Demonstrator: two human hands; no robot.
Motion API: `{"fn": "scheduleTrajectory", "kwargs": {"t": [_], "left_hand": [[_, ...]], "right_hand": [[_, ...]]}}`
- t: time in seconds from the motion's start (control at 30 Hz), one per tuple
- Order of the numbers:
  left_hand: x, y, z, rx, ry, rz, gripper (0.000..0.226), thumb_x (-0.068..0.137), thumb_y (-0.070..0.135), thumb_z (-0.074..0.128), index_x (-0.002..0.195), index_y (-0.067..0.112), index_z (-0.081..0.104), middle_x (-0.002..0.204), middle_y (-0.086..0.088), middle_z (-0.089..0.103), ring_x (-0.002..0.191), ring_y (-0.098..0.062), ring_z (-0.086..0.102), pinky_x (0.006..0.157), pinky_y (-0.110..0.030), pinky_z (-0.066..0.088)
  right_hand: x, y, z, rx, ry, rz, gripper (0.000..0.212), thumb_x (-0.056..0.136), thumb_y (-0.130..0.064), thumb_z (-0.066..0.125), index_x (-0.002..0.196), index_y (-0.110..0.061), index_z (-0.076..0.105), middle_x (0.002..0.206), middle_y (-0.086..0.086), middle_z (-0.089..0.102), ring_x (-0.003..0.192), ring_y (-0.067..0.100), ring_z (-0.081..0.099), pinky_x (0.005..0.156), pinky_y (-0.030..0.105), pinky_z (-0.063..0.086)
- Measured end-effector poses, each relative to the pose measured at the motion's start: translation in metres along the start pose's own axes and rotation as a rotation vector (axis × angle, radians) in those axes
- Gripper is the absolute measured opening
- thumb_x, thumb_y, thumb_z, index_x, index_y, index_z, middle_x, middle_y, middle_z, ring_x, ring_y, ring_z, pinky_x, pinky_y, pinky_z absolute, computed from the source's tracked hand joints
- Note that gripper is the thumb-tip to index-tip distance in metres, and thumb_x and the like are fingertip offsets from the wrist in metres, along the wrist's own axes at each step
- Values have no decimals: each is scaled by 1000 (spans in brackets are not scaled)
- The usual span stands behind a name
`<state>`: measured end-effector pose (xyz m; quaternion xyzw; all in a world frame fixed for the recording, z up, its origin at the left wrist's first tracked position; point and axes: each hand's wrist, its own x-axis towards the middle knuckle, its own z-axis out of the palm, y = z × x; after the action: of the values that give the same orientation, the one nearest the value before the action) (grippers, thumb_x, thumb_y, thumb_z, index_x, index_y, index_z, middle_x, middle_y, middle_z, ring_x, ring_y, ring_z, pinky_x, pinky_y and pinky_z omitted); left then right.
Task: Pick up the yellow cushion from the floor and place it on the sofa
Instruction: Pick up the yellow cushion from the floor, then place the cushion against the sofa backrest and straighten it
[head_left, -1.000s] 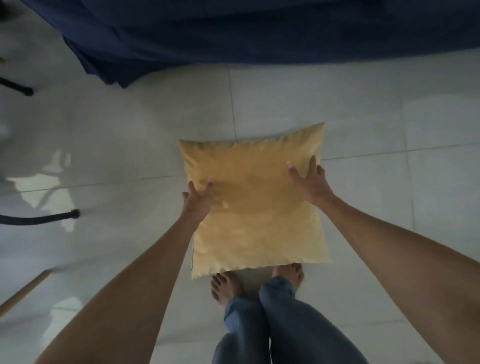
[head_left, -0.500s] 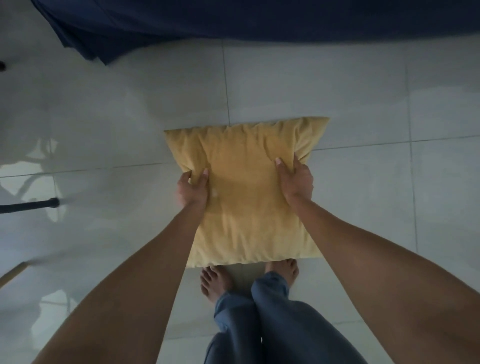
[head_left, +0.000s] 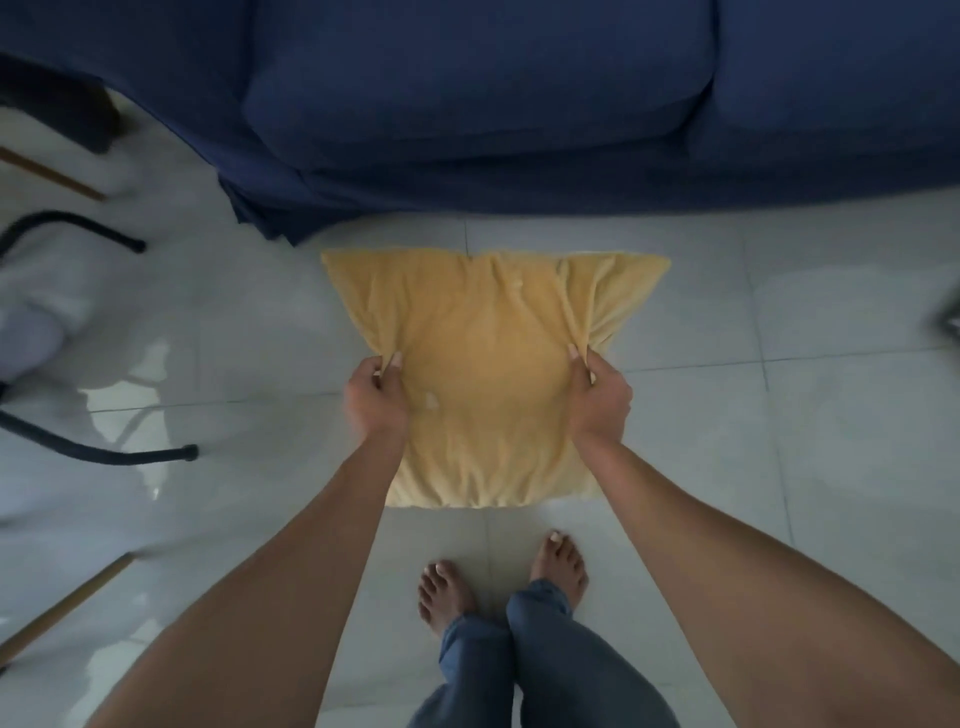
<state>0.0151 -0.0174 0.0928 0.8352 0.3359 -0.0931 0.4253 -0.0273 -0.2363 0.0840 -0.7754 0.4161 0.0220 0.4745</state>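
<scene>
Both hands pinch yellow cushion (head_left: 488, 374) by its side edges, left hand (head_left: 375, 402) & right hand (head_left: 600, 402); fingers under fabric hidden. Cushion held in front of navy sofa (head_left: 493, 98), above tile floor (head_left: 779, 441); sofa cut off at top, chair legs (head_left: 104, 452) at left blurred.

**Both hands pinched shut, arms out**

Both bare arms reach forward and down, nearly straight. The left hand (head_left: 376, 402) and right hand (head_left: 600, 397) are level and apart, backs up, each with thumb and fingers closed on the cushion (head_left: 488, 374). Bare feet stand below.
</scene>
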Motion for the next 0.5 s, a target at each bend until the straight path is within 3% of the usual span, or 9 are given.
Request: {"fn": "scheduleTrajectory", "kwargs": {"t": [0.13, 0.2, 0.33, 0.4, 0.5], "left_hand": [[-29, 72, -52, -31, -9, 76, 23, 103, 39, 56, 94, 18, 60, 74, 7, 56, 72, -17, 54, 60, -29, 39], [-45, 108, -77, -58, -3, 73, 22, 104, 39, 55, 97, 19, 60, 77, 6, 57, 78, -20, 56, 65, -31, 41], [-78, 179, -124, -89, 69, 88, 37, 103, 41, 56, 117, 8, 67, 88, -4, 63, 89, -29, 61, 80, -37, 47], [-92, 215, -145, -94, 93, 98, 33, 103, 41, 56, 110, 10, 67, 82, -1, 60, 86, -31, 60, 81, -39, 45], [-109, 271, -173, -122, 95, 135, 29, 102, 41, 56, 101, 14, 65, 74, 6, 56, 85, -32, 61, 81, -40, 47]], "right_hand": [[-20, -74, -41, 54, 28, -38, 37, 106, -37, 54, 109, -10, 78, 90, 1, 72, 83, 17, 64, 76, 28, 49], [-33, -113, -64, 52, 37, -49, 34, 107, -36, 53, 105, -11, 77, 84, -2, 67, 76, 13, 58, 67, 25, 43], [-57, -185, -111, 81, 56, -104, 33, 107, -39, 52, 88, -18, 69, 73, -4, 62, 68, 12, 55, 72, 29, 41], [-63, -220, -134, 83, 66, -126, 37, 107, -40, 51, 107, -14, 77, 92, 1, 73, 83, 17, 65, 78, 31, 47], [-67, -275, -166, 88, 68, -185, 46, 107, -42, 49, 131, -12, 72, 120, 6, 75, 111, 26, 69, 89, 31, 48]]}}
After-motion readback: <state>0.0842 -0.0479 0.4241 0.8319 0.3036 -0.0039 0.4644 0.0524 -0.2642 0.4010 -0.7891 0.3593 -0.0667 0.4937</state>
